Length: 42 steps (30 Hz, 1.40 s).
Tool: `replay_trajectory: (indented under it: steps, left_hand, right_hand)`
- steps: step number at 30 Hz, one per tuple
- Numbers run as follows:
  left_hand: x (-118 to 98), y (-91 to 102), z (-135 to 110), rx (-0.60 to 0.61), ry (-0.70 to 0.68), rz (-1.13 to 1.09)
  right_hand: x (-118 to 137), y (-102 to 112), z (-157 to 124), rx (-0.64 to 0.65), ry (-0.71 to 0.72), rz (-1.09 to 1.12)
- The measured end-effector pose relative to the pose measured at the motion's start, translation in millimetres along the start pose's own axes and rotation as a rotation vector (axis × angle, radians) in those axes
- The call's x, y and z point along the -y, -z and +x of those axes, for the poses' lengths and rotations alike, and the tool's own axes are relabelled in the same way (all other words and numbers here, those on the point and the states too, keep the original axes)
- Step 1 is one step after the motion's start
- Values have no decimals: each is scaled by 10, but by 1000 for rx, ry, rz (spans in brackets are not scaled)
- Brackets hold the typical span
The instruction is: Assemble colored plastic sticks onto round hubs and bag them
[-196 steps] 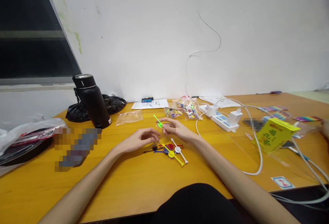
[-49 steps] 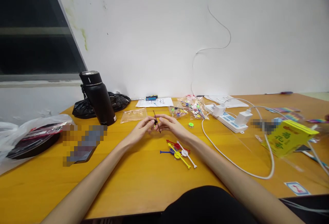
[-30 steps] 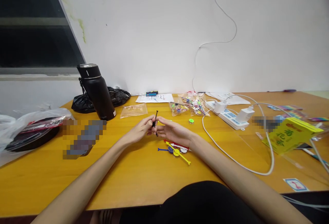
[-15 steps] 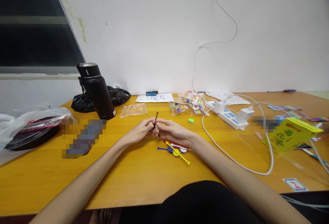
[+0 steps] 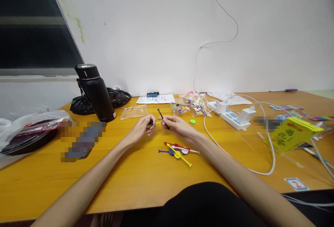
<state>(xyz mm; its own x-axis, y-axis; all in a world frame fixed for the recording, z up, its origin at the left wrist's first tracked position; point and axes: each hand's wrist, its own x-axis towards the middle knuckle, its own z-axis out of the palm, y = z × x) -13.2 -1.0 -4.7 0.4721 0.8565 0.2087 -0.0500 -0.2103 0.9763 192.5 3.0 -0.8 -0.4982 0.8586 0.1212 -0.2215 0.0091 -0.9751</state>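
Observation:
My left hand (image 5: 142, 128) is closed on a small black disc (image 5: 150, 122), partly covered by the fingers. Just across from it, my right hand (image 5: 177, 126) pinches a thin black arrow spinner (image 5: 160, 113) that slants upward to the left. The two black parts are apart. A bit of a green strip (image 5: 158, 122) shows between the hands; the rest is hidden. Nearer me lie overlapping arrow spinners: yellow (image 5: 177, 154), blue (image 5: 164, 151), red (image 5: 169, 144) and white (image 5: 194, 151). Behind my right hand sits a green disc (image 5: 192, 121).
Clear bags of coloured parts (image 5: 194, 103) and an empty clear bag (image 5: 134, 111) lie farther back. A black bottle (image 5: 95, 95) stands left. On the right are a power strip (image 5: 236, 120), a looping white cable (image 5: 271, 150) and a yellow box (image 5: 293, 135).
My hands have moved apart. The black disc is now in my left hand and the black arrow spinner in my right, where both hands were together before. The view shifted slightly.

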Motion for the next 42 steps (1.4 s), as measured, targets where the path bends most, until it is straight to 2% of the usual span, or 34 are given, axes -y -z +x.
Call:
replay_trajectory:
  steps: [3,6,12,16,18,24,29,31,37,42]
  left_hand:
    - [12,3,34,-134,112,-113]
    - [20,14,45,-182,192,-178]
    - [-17,-7,18,-161,105,-3]
    - [-15,9,18,-157,9,127]
    - [-8,38,27,-185,-13,144]
    - [-3,105,50,-254,-34,115]
    - [35,116,51,-253,-42,184]
    - [57,131,60,-285,-21,183]
    - [89,192,105,-501,20,84]
    - [156,208,131,-469,-27,133]
  right_hand:
    - [-16,57,26,-106,125,-171]
    - [-28,82,43,-208,243,-333]
    - [3,58,19,-258,382,-591]
    - [10,49,6,-215,391,-652]
    - [14,78,13,-233,399,-673]
    - [61,219,44,-351,451,-747]
    - [84,261,34,-325,511,-927]
    - [63,288,29,-313,497,-995]
    - [-94,396,23,-293,390,-1218]
    - [-176,395,39,-303,378,-1322]
